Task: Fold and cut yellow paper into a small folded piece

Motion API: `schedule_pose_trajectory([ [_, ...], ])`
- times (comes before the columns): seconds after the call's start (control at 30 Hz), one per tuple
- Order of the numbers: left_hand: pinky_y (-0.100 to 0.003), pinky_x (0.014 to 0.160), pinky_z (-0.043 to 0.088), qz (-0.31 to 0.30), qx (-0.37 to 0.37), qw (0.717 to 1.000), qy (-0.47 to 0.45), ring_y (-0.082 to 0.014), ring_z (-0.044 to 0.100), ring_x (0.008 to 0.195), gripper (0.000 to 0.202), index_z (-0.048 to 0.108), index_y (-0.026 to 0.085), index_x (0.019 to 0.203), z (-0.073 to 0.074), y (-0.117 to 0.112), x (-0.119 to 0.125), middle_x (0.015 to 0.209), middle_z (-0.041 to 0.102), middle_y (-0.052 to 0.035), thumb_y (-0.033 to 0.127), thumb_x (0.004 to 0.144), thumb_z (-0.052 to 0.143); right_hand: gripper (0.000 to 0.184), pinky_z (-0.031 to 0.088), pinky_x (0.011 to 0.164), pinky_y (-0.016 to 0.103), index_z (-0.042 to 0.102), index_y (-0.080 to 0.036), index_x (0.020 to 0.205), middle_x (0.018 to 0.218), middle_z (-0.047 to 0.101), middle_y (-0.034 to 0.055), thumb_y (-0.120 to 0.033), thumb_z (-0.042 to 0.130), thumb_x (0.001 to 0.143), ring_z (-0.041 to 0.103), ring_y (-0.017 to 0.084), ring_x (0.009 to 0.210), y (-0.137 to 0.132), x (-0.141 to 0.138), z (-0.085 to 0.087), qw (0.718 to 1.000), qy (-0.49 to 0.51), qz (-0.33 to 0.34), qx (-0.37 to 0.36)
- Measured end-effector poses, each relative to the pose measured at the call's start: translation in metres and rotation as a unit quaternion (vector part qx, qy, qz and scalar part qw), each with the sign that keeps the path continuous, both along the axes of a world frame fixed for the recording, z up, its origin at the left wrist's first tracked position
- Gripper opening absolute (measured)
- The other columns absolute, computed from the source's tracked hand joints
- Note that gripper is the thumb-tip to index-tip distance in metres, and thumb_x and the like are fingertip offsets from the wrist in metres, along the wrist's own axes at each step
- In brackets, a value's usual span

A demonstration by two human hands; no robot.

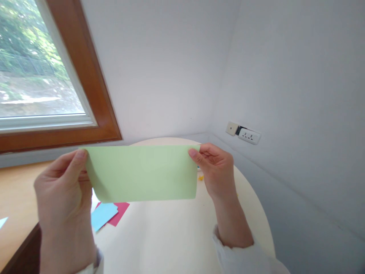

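A light green sheet of paper (145,173) is stretched between my two hands, raised above the table. My left hand (64,182) pinches its upper left corner, thumb in front. At the upper right corner, my right hand (215,167) grips the sheet between thumb and fingers. The paper's lower left part curls slightly. Part of the tabletop behind the sheet is hidden by it.
Light blue paper (104,215) and red paper (121,213) overlap on the round white table (162,236). A small yellow piece (201,177) lies near my right wrist. A wooden surface (19,190), a window frame (85,68) and a wall socket (249,135) surround the table.
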State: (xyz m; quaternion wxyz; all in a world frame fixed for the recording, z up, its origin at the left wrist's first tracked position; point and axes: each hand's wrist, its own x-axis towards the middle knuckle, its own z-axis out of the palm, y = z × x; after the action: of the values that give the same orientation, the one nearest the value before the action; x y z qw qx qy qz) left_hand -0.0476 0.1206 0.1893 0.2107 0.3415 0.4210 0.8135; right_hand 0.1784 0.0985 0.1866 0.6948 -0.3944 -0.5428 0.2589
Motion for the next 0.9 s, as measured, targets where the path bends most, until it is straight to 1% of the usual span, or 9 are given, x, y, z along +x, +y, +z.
schedule_pose_trajectory([
  [0.1,-0.033,0.054,0.051,0.001,-0.003,1.0,0.006,-0.0176,0.06,0.057,0.014,0.067,0.016,0.063,-0.0005,-0.0002,0.0001,0.06,0.064,-0.0009,0.026,0.053,0.069,0.028,0.039,0.049,0.024,0.054,-0.018,0.056,0.054,0.052,-0.0017,-0.041,0.067,0.066,0.046,0.01,0.052,-0.0005,0.0,0.0005,1.0,-0.005,-0.006,0.001],
  [0.23,-0.034,0.056,0.052,0.002,0.002,1.0,0.007,-0.0179,0.061,0.058,0.014,0.067,0.017,0.063,0.0001,-0.0017,0.0015,0.06,0.064,-0.0009,0.026,0.053,0.07,0.031,0.034,0.047,0.023,0.05,-0.018,0.054,0.051,0.046,-0.0035,-0.041,0.065,0.067,0.04,0.008,0.05,-0.0009,0.0009,0.0001,1.0,-0.013,-0.018,0.009],
  [0.4,-0.034,0.054,0.052,-0.002,0.001,1.0,0.012,-0.0182,0.061,0.057,0.013,0.067,0.016,0.063,0.0,-0.0028,0.002,0.06,0.064,-0.0011,0.026,0.054,0.069,0.031,0.029,0.045,0.022,0.047,-0.018,0.053,0.05,0.04,-0.0046,-0.038,0.064,0.068,0.035,0.007,0.049,-0.0004,0.0006,-0.0003,1.0,-0.014,-0.022,0.011],
  [0.57,-0.033,0.053,0.052,-0.007,0.005,1.0,0.01,-0.0183,0.061,0.058,0.013,0.068,0.017,0.063,-0.0004,-0.0022,0.0011,0.06,0.065,-0.0012,0.026,0.054,0.07,0.029,0.028,0.046,0.022,0.046,-0.018,0.053,0.05,0.038,-0.005,-0.035,0.064,0.069,0.034,0.007,0.049,-0.0004,-0.0003,0.0001,1.0,0.002,-0.01,0.014],
  [0.9,-0.034,0.057,0.053,-0.014,0.011,1.0,0.002,-0.017,0.06,0.057,0.015,0.067,0.015,0.064,0.0002,-0.0033,0.0019,0.06,0.065,-0.0012,0.025,0.053,0.071,0.031,0.025,0.046,0.023,0.046,-0.018,0.052,0.05,0.035,-0.0058,-0.036,0.065,0.069,0.032,0.007,0.048,0.001,-0.0002,-0.0012,1.0,0.016,0.003,0.016],
])
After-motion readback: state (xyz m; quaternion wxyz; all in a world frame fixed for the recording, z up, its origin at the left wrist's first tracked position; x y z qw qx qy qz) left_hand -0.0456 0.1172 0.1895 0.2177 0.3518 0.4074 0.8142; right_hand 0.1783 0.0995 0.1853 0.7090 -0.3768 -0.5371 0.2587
